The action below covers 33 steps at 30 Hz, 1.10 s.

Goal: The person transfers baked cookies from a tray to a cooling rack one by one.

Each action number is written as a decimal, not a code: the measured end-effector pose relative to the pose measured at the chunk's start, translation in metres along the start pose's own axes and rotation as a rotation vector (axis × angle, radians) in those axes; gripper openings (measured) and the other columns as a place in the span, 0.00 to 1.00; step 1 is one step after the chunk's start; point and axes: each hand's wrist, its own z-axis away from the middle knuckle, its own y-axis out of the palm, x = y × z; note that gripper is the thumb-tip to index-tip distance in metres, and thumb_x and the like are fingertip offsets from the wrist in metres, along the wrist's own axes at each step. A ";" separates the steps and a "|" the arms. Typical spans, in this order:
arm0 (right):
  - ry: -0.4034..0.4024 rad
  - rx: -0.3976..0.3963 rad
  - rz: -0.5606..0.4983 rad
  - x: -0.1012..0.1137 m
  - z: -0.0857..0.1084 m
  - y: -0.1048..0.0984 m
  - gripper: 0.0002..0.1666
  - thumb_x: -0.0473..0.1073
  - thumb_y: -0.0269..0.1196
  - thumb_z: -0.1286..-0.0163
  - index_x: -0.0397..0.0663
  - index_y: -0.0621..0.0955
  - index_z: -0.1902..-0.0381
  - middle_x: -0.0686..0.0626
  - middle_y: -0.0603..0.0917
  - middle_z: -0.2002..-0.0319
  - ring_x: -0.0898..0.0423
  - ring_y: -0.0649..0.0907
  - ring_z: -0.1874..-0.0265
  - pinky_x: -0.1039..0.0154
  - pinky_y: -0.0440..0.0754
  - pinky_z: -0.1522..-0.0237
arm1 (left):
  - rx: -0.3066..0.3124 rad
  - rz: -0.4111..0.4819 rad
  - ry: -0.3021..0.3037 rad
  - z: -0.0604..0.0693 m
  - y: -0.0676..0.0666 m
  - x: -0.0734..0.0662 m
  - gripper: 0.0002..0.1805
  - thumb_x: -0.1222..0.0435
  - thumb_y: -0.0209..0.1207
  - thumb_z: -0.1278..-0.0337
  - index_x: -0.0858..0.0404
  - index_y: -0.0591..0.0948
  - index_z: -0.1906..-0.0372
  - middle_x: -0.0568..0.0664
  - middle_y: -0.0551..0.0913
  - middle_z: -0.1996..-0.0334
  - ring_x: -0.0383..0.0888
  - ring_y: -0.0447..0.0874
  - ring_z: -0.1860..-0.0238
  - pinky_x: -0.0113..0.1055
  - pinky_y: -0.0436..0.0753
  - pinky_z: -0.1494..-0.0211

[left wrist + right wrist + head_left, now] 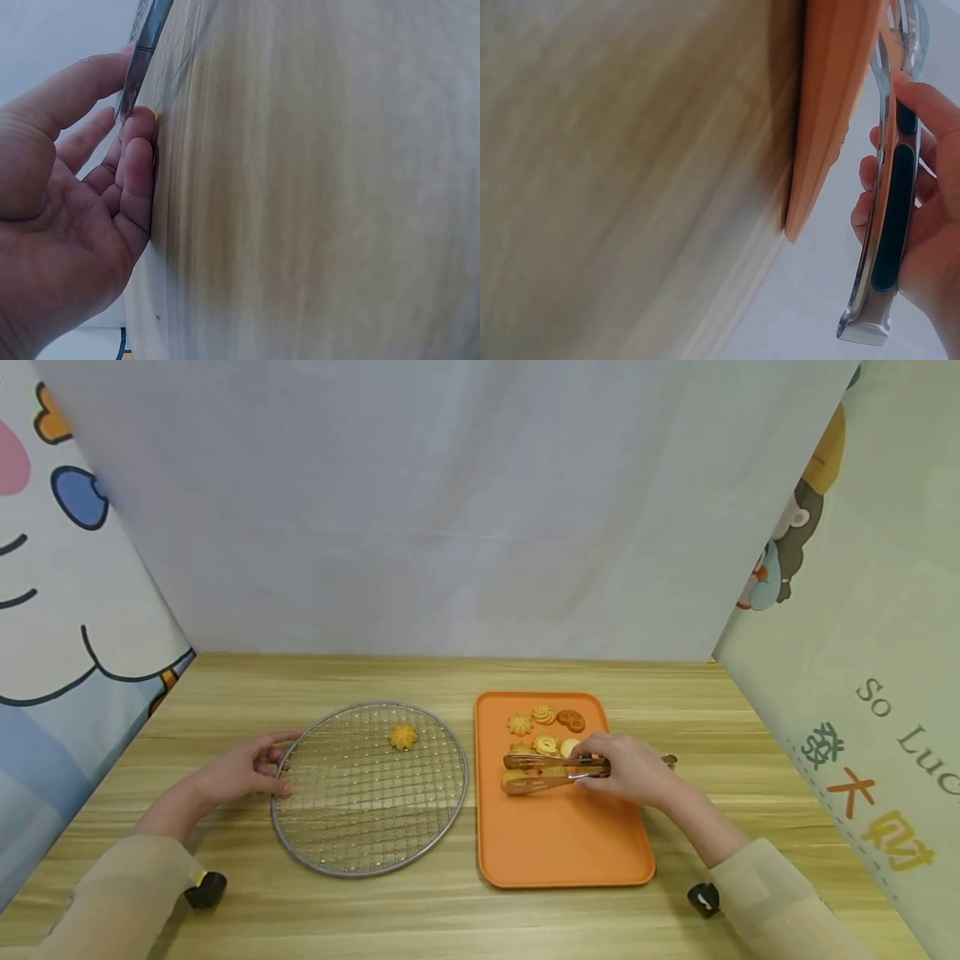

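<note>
My left hand point(243, 770) pinched a round wire rack point(363, 802) at its edge | right hand point(626, 768) gripped tongs point(536, 785) above cookies point(543, 714) on an orange tray point(558, 843) | one racked cookie point(403, 737); most remained, I judged.

The place looks like a screened-off booth: wood-grain table point(360, 918), pale backdrop point(450, 527), cartoon-printed side panels point(862, 635).

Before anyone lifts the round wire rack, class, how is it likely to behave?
The round wire rack looks stiff, its mesh bound by a metal rim. Its open grid suggests lightness for its size. Tilted, it might let the lone flower-shaped cookie slide.
</note>
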 end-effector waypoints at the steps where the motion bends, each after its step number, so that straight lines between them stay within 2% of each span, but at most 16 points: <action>1: 0.007 0.003 -0.002 0.001 0.000 -0.001 0.17 0.51 0.69 0.43 0.58 0.82 0.55 0.55 0.83 0.58 0.59 0.80 0.65 0.61 0.75 0.69 | 0.003 -0.004 -0.003 0.000 -0.001 -0.001 0.51 0.62 0.69 0.53 0.65 0.52 0.27 0.59 0.66 0.54 0.43 0.70 0.66 0.32 0.74 0.62; 7: 0.022 0.007 -0.008 0.004 -0.001 -0.005 0.17 0.51 0.69 0.43 0.58 0.82 0.55 0.56 0.84 0.58 0.59 0.80 0.66 0.62 0.75 0.69 | 0.001 -0.026 -0.006 -0.001 -0.004 0.000 0.51 0.60 0.70 0.54 0.63 0.54 0.27 0.60 0.65 0.55 0.42 0.66 0.68 0.32 0.72 0.64; 18: -0.009 -0.009 -0.047 0.008 -0.004 -0.013 0.16 0.50 0.69 0.42 0.59 0.82 0.56 0.56 0.83 0.62 0.62 0.79 0.71 0.67 0.74 0.72 | 0.005 -0.017 -0.006 -0.001 -0.005 0.000 0.51 0.61 0.70 0.55 0.63 0.54 0.27 0.61 0.65 0.54 0.44 0.69 0.66 0.33 0.74 0.62; 33: -0.037 -0.009 -0.041 0.029 -0.027 -0.034 0.18 0.50 0.68 0.41 0.56 0.81 0.53 0.55 0.83 0.60 0.66 0.77 0.73 0.67 0.75 0.71 | 0.002 -0.017 0.005 -0.002 -0.004 0.001 0.50 0.62 0.70 0.54 0.64 0.54 0.27 0.61 0.65 0.54 0.44 0.69 0.66 0.33 0.75 0.62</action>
